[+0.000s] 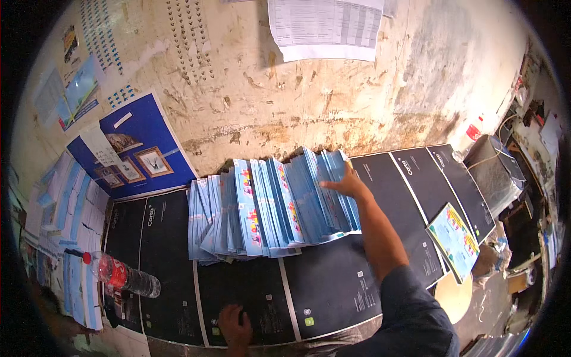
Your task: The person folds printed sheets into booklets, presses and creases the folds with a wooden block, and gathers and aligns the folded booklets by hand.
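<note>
A long row of thin light-blue booklets [267, 208] stands on edge, leaning together, on a black-covered table [333, 279] against the wall. At the row's right end, my right hand [352, 185] rests against the booklets, thumb and fingers spread apart. My left hand [235, 326] is low near the table's front edge, fingers slightly bent and apart, with nothing visible in it. A few booklets in the row show colourful covers outward. Part of the row's right end is hidden behind my right hand and forearm.
A clear plastic bottle [126, 276] with a red cap lies at the left, beside stacked booklets [74, 214]. A blue picture board [134, 149] leans on the wall. Right: a colourful booklet [454, 241] at the table edge, a round stool [453, 297], a wrapped dark bundle [493, 169].
</note>
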Tool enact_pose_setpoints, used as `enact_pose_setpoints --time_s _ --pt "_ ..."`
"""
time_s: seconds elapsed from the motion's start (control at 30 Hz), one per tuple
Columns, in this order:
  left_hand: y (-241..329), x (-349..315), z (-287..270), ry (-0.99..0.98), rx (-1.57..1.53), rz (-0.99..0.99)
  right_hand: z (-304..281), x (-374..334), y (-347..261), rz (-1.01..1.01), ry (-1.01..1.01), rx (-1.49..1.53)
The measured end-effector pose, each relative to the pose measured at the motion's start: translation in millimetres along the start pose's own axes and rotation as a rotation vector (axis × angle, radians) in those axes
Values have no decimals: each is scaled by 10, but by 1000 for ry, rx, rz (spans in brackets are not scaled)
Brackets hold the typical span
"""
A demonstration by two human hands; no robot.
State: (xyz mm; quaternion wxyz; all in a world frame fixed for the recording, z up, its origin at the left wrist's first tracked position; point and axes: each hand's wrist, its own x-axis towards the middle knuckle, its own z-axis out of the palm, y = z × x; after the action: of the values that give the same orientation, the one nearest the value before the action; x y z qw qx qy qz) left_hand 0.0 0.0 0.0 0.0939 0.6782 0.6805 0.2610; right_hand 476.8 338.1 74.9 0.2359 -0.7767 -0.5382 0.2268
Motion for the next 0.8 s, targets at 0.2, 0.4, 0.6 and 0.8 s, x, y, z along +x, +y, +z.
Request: enact_pose_setpoints --time_s 0.2,0.4,0.6,0.8 --pt "22 -205 -118 31 7 36 -192 -863 -406 13 134 -22" --pt "-6 -236 -104 28 -5 60 -166 -1135 -499 104 -46 -351" --pt "0 -225 -81 62 -8 96 -175 -1230 -214 75 -18 -210" --pt "-24 -187 14 67 20 122 431 -1717 459 221 1265 896"
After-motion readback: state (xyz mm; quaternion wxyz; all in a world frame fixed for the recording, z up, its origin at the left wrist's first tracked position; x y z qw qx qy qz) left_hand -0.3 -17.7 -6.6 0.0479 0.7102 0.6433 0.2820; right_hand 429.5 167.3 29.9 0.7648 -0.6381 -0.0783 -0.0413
